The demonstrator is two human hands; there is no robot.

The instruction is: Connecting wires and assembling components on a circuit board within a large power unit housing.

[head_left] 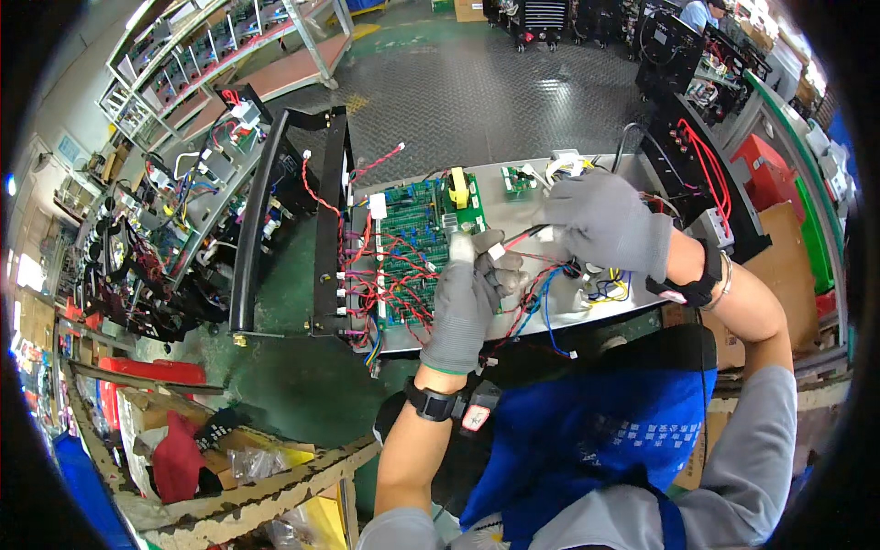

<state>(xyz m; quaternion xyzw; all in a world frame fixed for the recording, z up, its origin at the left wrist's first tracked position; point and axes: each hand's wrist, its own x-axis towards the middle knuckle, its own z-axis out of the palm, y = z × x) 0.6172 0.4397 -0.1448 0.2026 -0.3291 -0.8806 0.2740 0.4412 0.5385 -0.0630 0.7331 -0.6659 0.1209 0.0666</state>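
Observation:
My left hand [466,295], in a grey knitted glove, is over the right edge of a green circuit board [410,220]. Its thumb and fingers are bent together at a small white cable connector [496,250]. Red and black wires [521,239] run from that connector to my right hand [600,222], gloved alike, with curled fingers closed on them. The right fingertips are partly hidden behind the hand. Thin red wires [390,280] cross the board, which lies in a metal chassis [632,298]. A yellow transformer [459,188] stands on the board's far right corner.
Loose blue wires [550,316] hang over the chassis's near edge. A black panel frame [261,229] stands upright at its left end, a black panel with red cables [706,174] at its right. Farther left is another open wired unit [206,188]. A red bin [768,172] sits at right.

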